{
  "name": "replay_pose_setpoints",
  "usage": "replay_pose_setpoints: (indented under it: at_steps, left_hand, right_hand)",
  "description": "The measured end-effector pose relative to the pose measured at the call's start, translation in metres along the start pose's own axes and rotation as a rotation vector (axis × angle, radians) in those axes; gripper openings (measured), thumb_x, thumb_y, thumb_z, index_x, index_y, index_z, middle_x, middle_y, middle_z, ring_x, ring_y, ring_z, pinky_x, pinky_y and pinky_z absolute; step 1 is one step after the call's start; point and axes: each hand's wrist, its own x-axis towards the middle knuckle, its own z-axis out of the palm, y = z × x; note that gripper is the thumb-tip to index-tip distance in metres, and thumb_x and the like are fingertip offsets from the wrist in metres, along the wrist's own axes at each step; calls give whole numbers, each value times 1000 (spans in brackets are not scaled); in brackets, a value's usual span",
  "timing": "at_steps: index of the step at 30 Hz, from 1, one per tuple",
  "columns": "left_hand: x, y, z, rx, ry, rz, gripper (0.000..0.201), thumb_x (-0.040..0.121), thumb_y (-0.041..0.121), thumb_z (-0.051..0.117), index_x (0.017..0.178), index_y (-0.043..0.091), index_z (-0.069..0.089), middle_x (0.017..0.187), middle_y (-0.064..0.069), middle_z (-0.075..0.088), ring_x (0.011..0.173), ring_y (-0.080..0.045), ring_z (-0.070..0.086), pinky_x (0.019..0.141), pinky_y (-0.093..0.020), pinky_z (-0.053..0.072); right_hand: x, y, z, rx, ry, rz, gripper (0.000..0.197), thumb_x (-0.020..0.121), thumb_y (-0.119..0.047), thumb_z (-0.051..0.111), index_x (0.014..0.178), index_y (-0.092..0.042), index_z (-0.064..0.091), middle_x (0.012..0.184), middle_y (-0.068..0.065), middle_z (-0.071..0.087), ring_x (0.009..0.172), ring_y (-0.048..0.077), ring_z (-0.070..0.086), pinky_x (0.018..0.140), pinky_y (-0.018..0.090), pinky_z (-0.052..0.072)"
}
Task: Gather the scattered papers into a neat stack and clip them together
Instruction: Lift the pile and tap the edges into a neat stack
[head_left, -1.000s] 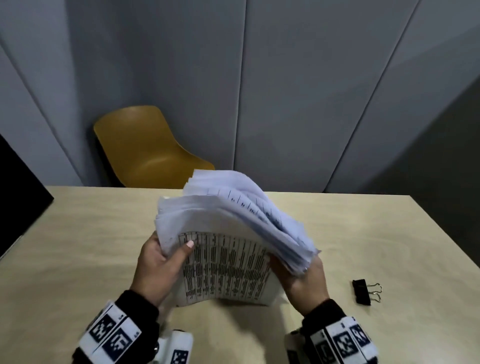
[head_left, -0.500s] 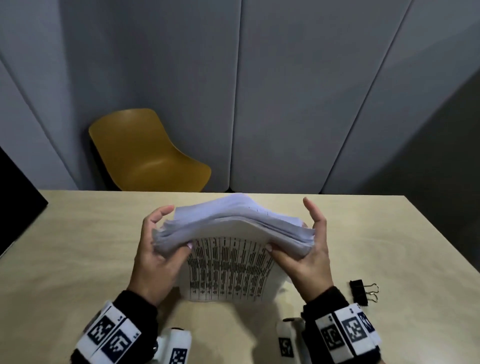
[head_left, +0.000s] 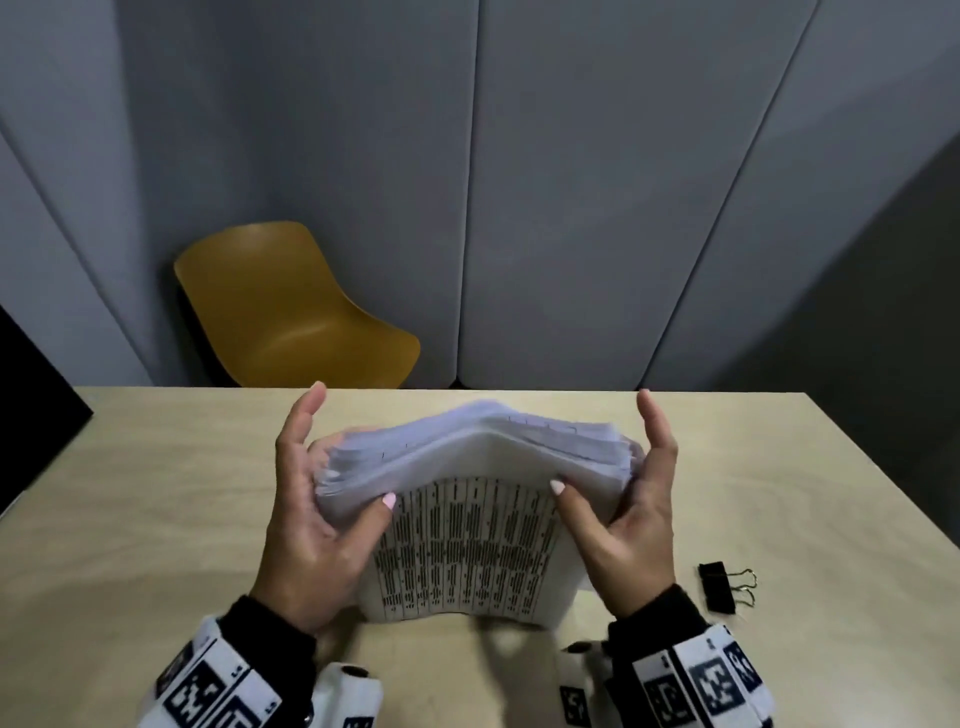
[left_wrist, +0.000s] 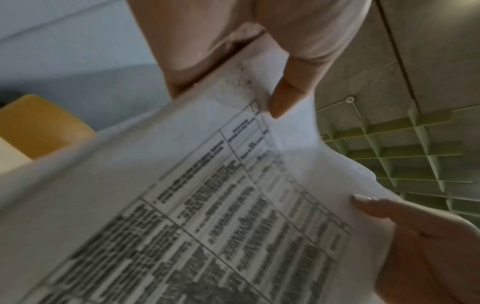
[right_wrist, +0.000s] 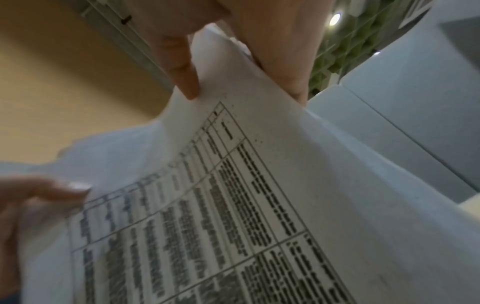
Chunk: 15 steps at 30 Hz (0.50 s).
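**Papers Squared Up on Edge, Clip Waiting Off to the Right**

A pale wooden table carries the work, with a mustard chair pushed in beyond its far edge, well behind the grip. Between the two hands stands the stack of papers, upright on its lower edge and bowed toward the camera, a printed table facing the person. The left hand clasps the stack's left side, thumb pressed on the front sheet and fingers around behind, the forefinger raised free. The right hand mirrors it on the right side, thumb on the front sheet, forefinger also lifted. The top edges fan unevenly between the hands, so the sheets are gathered but not yet flush. To the right of the right wrist, apart from the stack, a black binder clip lies on the table, untouched. The step in hand appears to be jogging the stack square. The next move likely calls for one hand to hold the aligned stack firmly while the right lets go to fetch the clip.
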Motion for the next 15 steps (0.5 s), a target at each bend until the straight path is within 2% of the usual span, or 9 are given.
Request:
replay_pose_setpoints:
  at_steps: [2, 4, 5, 7, 9, 11, 13, 15]
  left_hand:
    - [1, 3, 7, 49, 23, 79, 94, 67, -2, 59, 135, 50, 20, 110, 16, 53, 92, 5, 58, 81, -7, 46]
    - [2, 3, 8, 162, 61, 174, 91, 71, 2, 57, 134, 56, 20, 117, 26, 46, 105, 8, 51, 90, -8, 41]
    - [3, 2, 6, 243, 65, 220, 85, 74, 6, 56, 136, 53, 22, 119, 29, 44, 111, 9, 46, 96, -9, 37]
    - [3, 2, 4, 377, 89, 258, 69, 76, 16, 51, 138, 39, 31, 118, 21, 41, 115, 13, 38, 102, -7, 29]
    - [4, 5, 5, 458, 106, 291, 60, 76, 18, 50, 135, 23, 40, 122, 13, 37, 116, 14, 34, 103, -5, 24]
    - [5, 10, 7, 504, 104, 318, 50, 77, 17, 52, 126, 17, 53, 122, 5, 39, 116, 13, 34, 104, -5, 24]
    - [8, 8, 5, 517, 108, 290, 46, 76, 20, 53, 122, 18, 56, 119, 6, 43, 113, 15, 36, 101, -3, 27]
    - [8, 5, 0, 490, 128, 226, 47, 76, 25, 54, 122, 21, 55, 117, 16, 43, 111, 14, 40, 100, -10, 36]
  right_hand:
    - [-3, 1, 7, -25, -32, -80, 92, 70, 2, 60, 140, -35, 14, 103, -6, 54, 87, 4, 60, 81, 10, 45]
    - [-5, 3, 12, -100, -25, -122, 92, 72, 3, 57, 140, -42, 15, 107, -12, 54, 94, 10, 58, 86, 15, 44]
    - [-6, 4, 12, -149, -6, -136, 92, 72, 2, 56, 140, -44, 16, 111, -14, 52, 101, 11, 56, 91, 18, 43]
    - [-6, 6, 10, -260, 52, -191, 88, 71, 0, 53, 141, -41, 18, 120, -16, 45, 115, 4, 47, 99, 16, 36]
    - [-3, 2, 11, -366, 92, -285, 81, 72, -2, 52, 142, -31, 24, 123, -1, 42, 119, 0, 39, 102, 12, 30]
    - [0, -4, 13, -463, 102, -352, 72, 71, 3, 52, 139, -17, 36, 124, 17, 40, 118, -8, 36, 101, 6, 27]
    - [1, -4, 11, -506, 73, -354, 55, 73, -3, 52, 127, -14, 51, 124, 21, 42, 114, -12, 37, 100, 5, 28]
    - [3, -2, 6, -480, 69, -297, 44, 75, -14, 53, 118, -19, 56, 121, 18, 46, 115, -6, 40, 100, 6, 30]
